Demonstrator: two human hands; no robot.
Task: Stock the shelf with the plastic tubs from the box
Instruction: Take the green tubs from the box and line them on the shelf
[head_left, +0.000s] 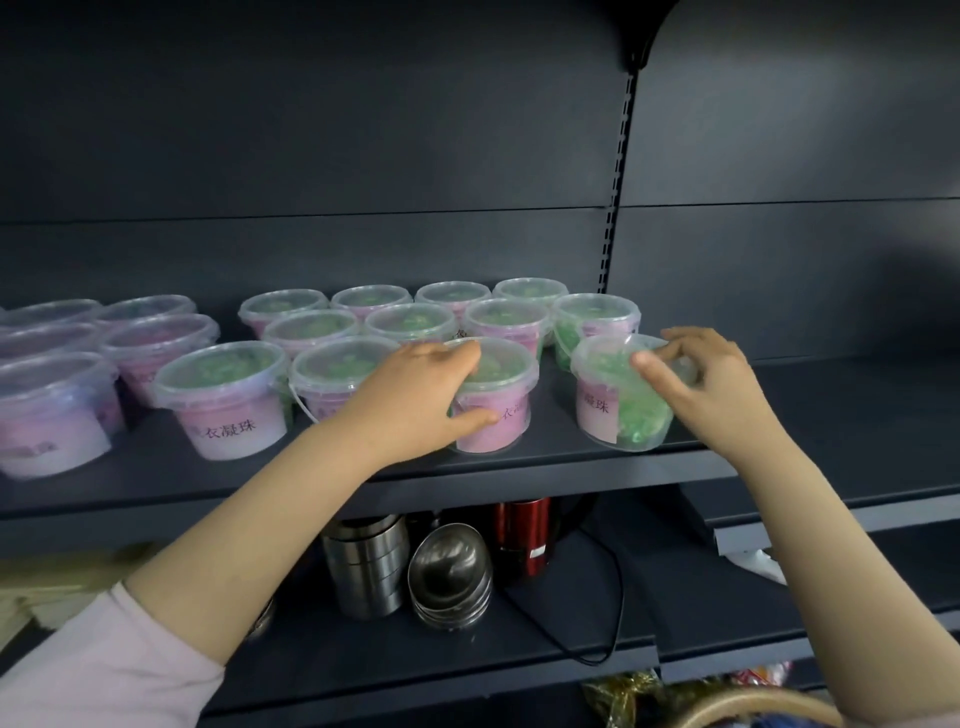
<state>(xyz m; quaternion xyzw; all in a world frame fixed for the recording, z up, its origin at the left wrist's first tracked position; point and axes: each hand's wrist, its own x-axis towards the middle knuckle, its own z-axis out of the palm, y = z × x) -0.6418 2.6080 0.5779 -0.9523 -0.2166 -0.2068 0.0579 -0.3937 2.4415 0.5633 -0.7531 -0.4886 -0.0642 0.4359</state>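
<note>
Several clear plastic tubs with green beads and pink labels stand in rows on the dark shelf (810, 415). My left hand (421, 400) grips one front-row tub (498, 405), fingers over its lid and thumb on its side. My right hand (711, 389) holds another tub (618, 395) at the right end of the front row; this tub leans slightly, with fingers on its lid rim and thumb across the lid. More tubs (228, 395) stand to the left. The box is not in view.
Purple-bead tubs (52, 410) fill the shelf's left end. The shelf's right part is bare. On the lower shelf stand steel canisters (369, 566), stacked steel bowls (449, 571) and a red kettle (522, 535) with a black cord. A basket rim (753, 706) shows bottom right.
</note>
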